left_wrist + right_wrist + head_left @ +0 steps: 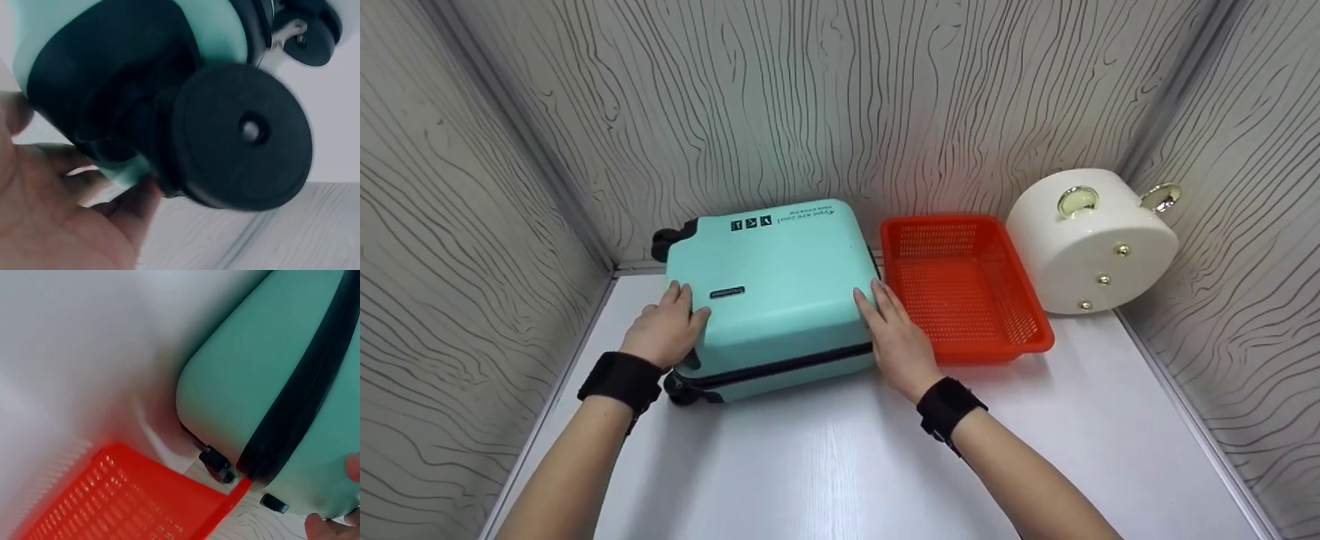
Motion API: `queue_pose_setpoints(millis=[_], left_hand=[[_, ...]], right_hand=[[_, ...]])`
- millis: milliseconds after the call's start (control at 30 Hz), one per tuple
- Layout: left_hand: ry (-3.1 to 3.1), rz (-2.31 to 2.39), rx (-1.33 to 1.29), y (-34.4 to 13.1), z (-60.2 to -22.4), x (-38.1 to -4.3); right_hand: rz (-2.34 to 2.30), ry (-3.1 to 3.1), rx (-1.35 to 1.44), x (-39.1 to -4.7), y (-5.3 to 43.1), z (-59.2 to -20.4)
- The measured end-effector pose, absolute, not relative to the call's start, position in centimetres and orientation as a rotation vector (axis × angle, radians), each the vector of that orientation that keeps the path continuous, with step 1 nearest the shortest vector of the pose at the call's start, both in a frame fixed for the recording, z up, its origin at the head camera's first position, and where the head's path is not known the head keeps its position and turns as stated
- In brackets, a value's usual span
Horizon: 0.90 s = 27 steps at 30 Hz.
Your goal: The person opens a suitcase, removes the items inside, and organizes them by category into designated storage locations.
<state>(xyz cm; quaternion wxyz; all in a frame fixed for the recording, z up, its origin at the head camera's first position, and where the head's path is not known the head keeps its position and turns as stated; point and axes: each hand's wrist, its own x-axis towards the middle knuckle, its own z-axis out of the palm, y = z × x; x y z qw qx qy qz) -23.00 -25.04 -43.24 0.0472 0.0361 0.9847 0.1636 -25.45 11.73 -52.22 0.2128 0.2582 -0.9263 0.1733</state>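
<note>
A mint-green hard-shell suitcase [772, 270] lies flat on the white table, its wheels toward the left. At its left end my left hand [660, 330] touches the front corner, thumb apart from the fingers. Seen from the left wrist, the fingers [138, 208] rest against the shell behind a black wheel [242, 138]. My right hand [901, 349] lies against the right front edge, its fingers extended over the top. Only its fingertips [320, 529] show on the shell in the right wrist view. A dark zipper band [304, 388] runs around the suitcase's side.
A red plastic basket [1039, 330] stands right beside the suitcase, close to my right hand. Farther right, a rounded cream case [1099, 247] with gold studs and ring-shaped fittings sits against the wall. Wood-patterned panels [840, 97] enclose the white table [810, 465] at the back and sides.
</note>
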Motion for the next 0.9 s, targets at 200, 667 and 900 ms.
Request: queue_pose_setpoints(millis=[200, 667, 900], left_hand=[[3.129, 0.378, 0.068, -22.9, -43.1, -22.0], [3.356, 0.309, 0.052, -20.1, -43.9, -19.9], [2.978, 0.697, -0.040, -24.1, -42.0, -22.0]], right_hand=[[0.434, -2.696, 0.609, -26.9, 11.6, -51.5], [1.232, -2.837, 0.614, -28.6, 11.8, -50.5], [1.244, -2.772, 0.620, -25.5, 10.5, -51.2]])
